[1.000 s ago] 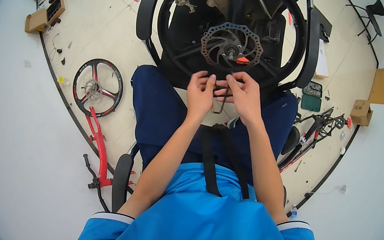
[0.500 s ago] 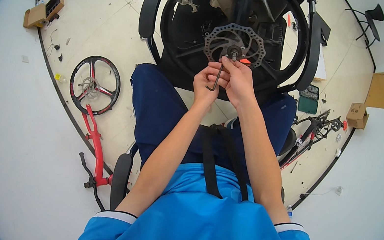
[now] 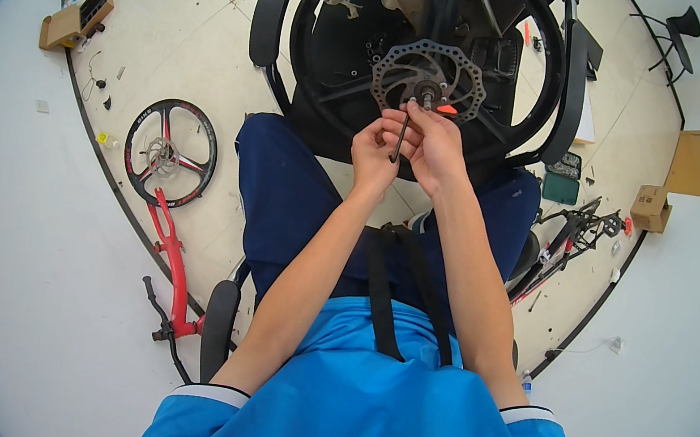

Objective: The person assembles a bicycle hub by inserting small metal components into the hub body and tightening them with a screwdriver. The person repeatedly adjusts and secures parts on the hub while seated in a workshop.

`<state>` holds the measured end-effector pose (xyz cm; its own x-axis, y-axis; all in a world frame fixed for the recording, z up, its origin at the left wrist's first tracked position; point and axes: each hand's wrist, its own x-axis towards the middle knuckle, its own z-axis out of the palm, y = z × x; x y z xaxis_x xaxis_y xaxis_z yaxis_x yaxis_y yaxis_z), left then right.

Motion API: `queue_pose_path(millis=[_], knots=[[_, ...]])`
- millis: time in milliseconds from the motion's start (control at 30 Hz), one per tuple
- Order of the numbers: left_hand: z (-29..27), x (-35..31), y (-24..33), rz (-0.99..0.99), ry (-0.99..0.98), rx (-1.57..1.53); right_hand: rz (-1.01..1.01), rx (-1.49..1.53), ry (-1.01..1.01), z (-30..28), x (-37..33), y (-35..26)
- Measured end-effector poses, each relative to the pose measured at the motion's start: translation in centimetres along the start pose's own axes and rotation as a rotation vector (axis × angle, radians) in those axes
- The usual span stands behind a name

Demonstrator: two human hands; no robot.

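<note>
A black spoked wheel (image 3: 302,40) lies on the seat of a black office chair in front of me, its silver brake disc (image 3: 382,79) facing up. An L-shaped hex key (image 3: 401,136) stands with its long arm toward the near side of the disc's hub and its short bent end toward me. My left hand (image 3: 374,157) has its fingers closed about the lower part of the key. With thumb and fingertips, my right hand (image 3: 438,148) pinches the key's upper end beside the hub axle (image 3: 428,96). My fingers hide the key's tip and whatever it meets.
Chair armrests (image 3: 277,9) flank the wheel. Small loose parts and a black tray (image 3: 493,57) show on the seat between the spokes. On the floor lie another wheel (image 3: 209,143), a red bike frame (image 3: 178,270), a green case (image 3: 561,188) and a dark frame (image 3: 579,230).
The hex key has turned about its long arm, so its bent end has swung from the left toward me. Both hands stay almost in place; the view has shifted slightly.
</note>
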<state>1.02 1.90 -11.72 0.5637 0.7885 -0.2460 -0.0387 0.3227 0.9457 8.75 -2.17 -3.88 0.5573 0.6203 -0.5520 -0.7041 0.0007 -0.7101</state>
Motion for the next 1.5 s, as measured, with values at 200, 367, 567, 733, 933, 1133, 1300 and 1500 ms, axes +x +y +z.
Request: queue_pose_path(millis=[200,367,567,733,933,1133,1300,1500], knots=[[0.3,0.4,-0.3,0.0,0.049,0.068,0.087,0.313,-0.061,-0.6,0.7,0.4],[0.2,0.4,0.1,-0.037,0.04,0.041,0.112,0.347,-0.029,-0.8,0.9,0.4],[-0.3,0.9,0.2,-0.091,-0.004,0.067,0.185,0.584,-0.134,-0.9,0.9,0.2],[-0.2,0.7,0.9,-0.105,-0.009,0.031,0.237,0.729,-0.222,-1.9,1.5,1.1],[-0.3,1.0,0.0,-0.106,-0.001,0.116,0.288,0.78,-0.237,-1.8,1.6,1.1],[-0.1,0.9,-0.1,-0.086,-0.004,0.075,0.28,0.737,-0.21,-2.3,1.9,0.6],[-0.1,0.7,0.5,-0.134,0.026,0.027,0.226,0.58,0.008,0.3,0.8,0.2],[-0.6,1.1,-0.5,-0.053,-0.011,0.031,0.161,0.513,-0.031,0.3,0.7,0.2]])
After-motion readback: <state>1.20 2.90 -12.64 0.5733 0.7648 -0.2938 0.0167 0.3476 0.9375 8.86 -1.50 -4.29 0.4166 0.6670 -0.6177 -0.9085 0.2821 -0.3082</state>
